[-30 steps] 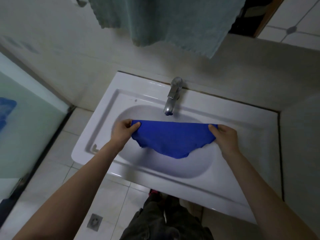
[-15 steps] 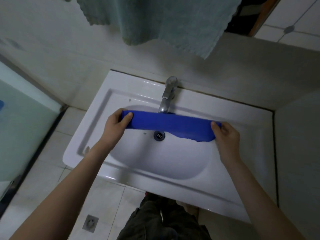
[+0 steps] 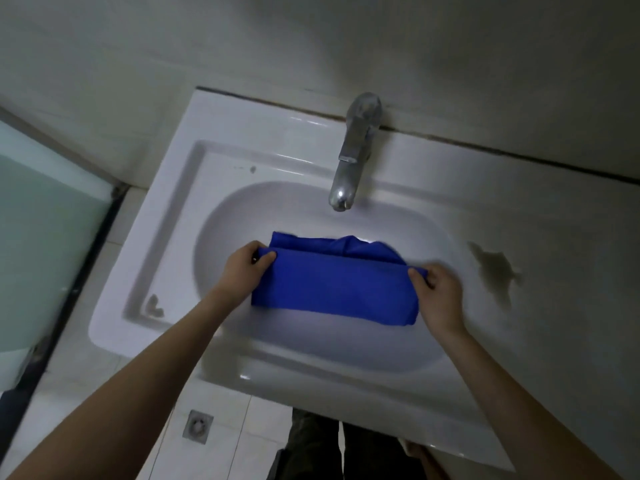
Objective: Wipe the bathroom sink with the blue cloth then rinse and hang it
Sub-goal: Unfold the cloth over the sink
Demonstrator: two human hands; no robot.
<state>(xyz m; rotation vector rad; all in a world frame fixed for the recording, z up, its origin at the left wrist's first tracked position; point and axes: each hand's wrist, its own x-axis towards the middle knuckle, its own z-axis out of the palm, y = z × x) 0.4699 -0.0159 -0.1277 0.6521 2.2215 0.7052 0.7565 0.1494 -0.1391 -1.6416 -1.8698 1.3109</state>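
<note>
Stretching a smooth, deep-blue folded cloth (image 3: 332,285) over the oval bowl of the glossy white ceramic sink (image 3: 166,216), the left hand (image 3: 246,268) pinches its left end and the right hand (image 3: 438,292) its right end, below the dull chrome tap's (image 3: 353,154) rounded spout.

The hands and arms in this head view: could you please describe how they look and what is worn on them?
Both forearms are bare, with no sleeves visible. The left hand and right hand wear no gloves; no rings, watch or bracelet are visible.
</note>
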